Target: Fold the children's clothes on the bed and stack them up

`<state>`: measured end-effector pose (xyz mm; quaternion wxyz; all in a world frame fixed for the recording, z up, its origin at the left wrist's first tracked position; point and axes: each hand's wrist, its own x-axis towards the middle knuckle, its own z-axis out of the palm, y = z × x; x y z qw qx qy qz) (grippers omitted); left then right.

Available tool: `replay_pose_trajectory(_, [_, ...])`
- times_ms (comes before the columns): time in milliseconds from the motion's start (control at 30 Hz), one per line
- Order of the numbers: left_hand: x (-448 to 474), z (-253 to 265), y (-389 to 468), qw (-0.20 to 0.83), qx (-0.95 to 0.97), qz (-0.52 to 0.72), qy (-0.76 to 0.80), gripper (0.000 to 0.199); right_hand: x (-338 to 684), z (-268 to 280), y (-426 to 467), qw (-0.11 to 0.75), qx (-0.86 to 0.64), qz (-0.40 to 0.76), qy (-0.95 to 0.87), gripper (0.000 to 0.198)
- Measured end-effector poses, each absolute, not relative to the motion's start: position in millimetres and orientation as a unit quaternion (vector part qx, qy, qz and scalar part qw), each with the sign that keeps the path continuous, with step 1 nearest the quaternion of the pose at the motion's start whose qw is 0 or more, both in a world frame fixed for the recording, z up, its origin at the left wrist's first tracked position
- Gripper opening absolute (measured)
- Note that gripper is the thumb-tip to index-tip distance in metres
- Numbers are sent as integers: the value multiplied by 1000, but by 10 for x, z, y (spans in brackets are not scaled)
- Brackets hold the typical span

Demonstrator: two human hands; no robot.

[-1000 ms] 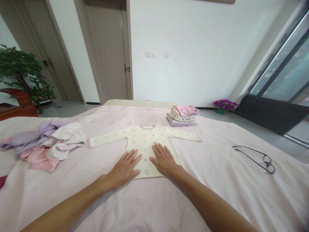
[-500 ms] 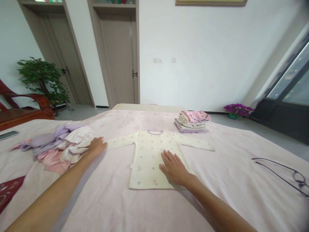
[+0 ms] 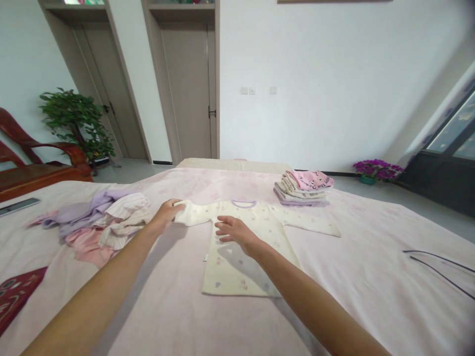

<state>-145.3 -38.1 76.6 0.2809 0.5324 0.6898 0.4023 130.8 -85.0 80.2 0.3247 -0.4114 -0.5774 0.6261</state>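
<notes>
A small cream long-sleeved shirt (image 3: pixel 256 247) with a lilac neckline and scattered little prints lies spread out, its hem toward me. My left hand (image 3: pixel 167 215) pinches the cuff end of its left-side sleeve, which is lifted and bunched a little. Over the upper left part of the body hovers my right hand (image 3: pixel 237 233), fingers apart and holding nothing, casting a shadow on the fabric. The other sleeve (image 3: pixel 313 222) stretches flat to the right.
Crumpled clothes (image 3: pixel 92 217) lie at left, near a phone (image 3: pixel 20 206) and a red item (image 3: pixel 20 294). A folded clothes stack (image 3: pixel 304 188) stands behind the shirt. Eyeglasses (image 3: pixel 438 267) rest at right, partly out of frame. A pink cloth (image 3: pixel 156 316) covers the table.
My left hand has taken the cuff and drawn it up and inward. My right hand has risen off the shirt's body and moved left toward that sleeve. The view has shifted slightly.
</notes>
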Motion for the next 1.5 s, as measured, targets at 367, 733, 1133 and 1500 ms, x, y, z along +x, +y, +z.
replay_pose_trajectory(367, [-721,700,-916,453,519,492,532,54,823,641,-520,456,-485,618,-417,25])
replay_pose_trajectory(733, [-618,560,-1805,163,727,115,657,29,1677,765,21,515,-496,585,-383,9])
replay_pose_trajectory(1133, [-377,585,-1800,262,707,165,636,7,2334,785,212,567,-479,577,-340,7])
replay_pose_trajectory(1500, [129,659,-1832,296,740,240,554,22,2631,737,358,597,-484,569,-293,15])
